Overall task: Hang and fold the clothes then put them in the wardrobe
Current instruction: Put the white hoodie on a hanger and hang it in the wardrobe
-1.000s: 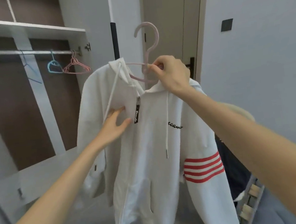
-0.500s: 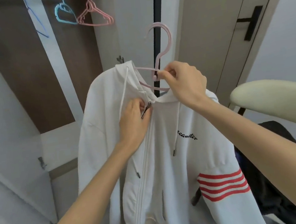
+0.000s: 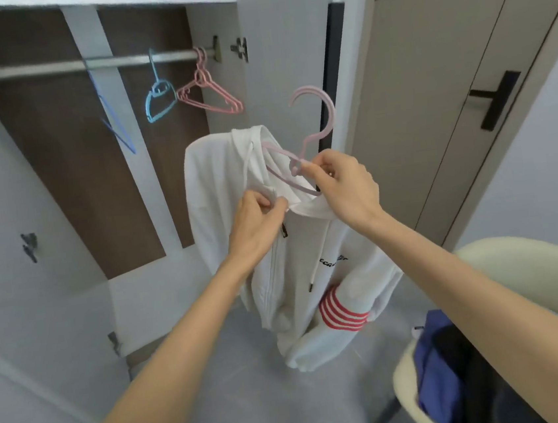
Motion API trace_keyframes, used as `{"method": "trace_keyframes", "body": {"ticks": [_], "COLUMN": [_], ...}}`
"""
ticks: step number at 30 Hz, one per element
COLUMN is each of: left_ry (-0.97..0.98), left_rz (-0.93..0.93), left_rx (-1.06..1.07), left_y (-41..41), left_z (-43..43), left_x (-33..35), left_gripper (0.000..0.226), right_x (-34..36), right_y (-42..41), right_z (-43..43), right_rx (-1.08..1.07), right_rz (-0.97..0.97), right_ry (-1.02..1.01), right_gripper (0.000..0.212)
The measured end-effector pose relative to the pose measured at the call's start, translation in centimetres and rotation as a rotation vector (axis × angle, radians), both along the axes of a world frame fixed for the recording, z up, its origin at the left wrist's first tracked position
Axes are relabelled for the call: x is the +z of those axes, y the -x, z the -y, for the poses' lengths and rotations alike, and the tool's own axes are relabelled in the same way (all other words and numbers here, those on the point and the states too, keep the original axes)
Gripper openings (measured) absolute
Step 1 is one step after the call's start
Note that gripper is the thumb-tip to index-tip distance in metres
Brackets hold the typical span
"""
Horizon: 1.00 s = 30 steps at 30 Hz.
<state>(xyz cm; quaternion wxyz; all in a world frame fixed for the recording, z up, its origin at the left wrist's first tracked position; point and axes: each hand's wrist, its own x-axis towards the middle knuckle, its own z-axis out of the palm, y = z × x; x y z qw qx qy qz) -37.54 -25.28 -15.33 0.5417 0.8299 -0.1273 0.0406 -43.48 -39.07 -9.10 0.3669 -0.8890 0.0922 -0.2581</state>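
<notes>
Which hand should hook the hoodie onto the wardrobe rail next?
Probably the right hand: it holds the pink hanger just below its hook. The left hand only pinches the white hoodie's collar.

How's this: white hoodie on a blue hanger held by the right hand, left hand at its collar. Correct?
No: the head view shows the hanger is pink, not blue. The white hoodie is on it, right hand holding, left hand at the collar.

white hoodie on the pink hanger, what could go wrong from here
The collar of the white hoodie sags below one bare arm of the pink hanger, so it may slide off once the left hand lets go. The right hand only pinches the hanger's neck, so it could tip.
</notes>
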Motion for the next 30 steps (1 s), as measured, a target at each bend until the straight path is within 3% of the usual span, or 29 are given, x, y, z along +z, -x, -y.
{"method": "trace_keyframes", "body": {"ticks": [4,8,10,15,19,23,27,30], "left_ry": [-0.171,-0.148,-0.106,0.128,0.088,-0.014,-0.097,-0.133], "left_rz": [0.006,-0.352,-0.435,-0.376,-0.345,-0.138,-0.121,-0.101], "left_rx": [0.073,-0.093,-0.159,-0.116,-0.104,-0.115,-0.127,-0.177], "left_y": [-2.2,-3.5,-3.5,-2.5,-1.3,-0.8,0.5,2.6], "left_z": [0.0,0.0,0.0,-0.4,-2.1,-4.1,-6.9,-8.9], "left_x": [7.1,12.0,12.7,10.7,8.2,9.4,9.2,8.4], "left_gripper": [0.047,0.038,0.028,0.028,0.033,0.032,0.033,0.033], "right_x": [6.9,10.7,11.0,9.0,7.6,4.7,1.8,-0.3], "right_y": [-1.3,-2.0,-1.9,-1.0,-1.6,-2.3,-2.1,-1.7], "right_z": [-0.2,-0.5,-0.6,-1.0,-1.6,-2.9,-5.4,-7.1], "right_rx": [0.049,0.071,0.087,0.14,0.171,0.285,0.34,0.39], "right_rz": [0.03,0.059,0.069,0.007,-0.204,-0.557,-0.685,-0.739], "right_ry": [-0.021,-0.025,-0.027,-0.125,-0.103,0.174,0.018,-0.052], "right_gripper": [0.032,0.033,0.033,0.03,0.048,0.044,0.052,0.042]}}
